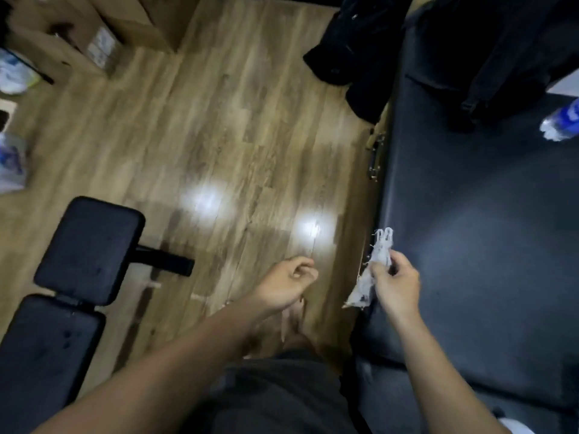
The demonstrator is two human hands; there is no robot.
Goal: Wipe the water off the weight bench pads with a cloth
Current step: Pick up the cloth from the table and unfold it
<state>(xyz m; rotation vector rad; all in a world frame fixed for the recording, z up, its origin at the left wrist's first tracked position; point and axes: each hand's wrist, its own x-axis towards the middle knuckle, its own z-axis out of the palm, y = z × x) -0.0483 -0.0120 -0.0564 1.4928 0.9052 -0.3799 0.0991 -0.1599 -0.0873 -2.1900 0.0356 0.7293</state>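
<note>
The weight bench stands at the lower left, with a black seat pad (89,249) and a longer black back pad (40,355) below it. My right hand (396,285) pinches a bunched white cloth (372,270) with frayed edges, held over the edge of a large dark padded surface (488,245) on the right. My left hand (286,281) hangs over the wooden floor between the bench and that surface, fingers loosely curled and holding nothing. Both hands are well clear of the bench pads. The picture is blurred.
Wooden floor (219,120) fills the middle. Cardboard boxes (103,36) and white bags (12,73) sit at the far left. Dark clothing (360,57) lies at the top right, and a water bottle (560,120) lies on the dark surface. My foot (293,327) is below my hands.
</note>
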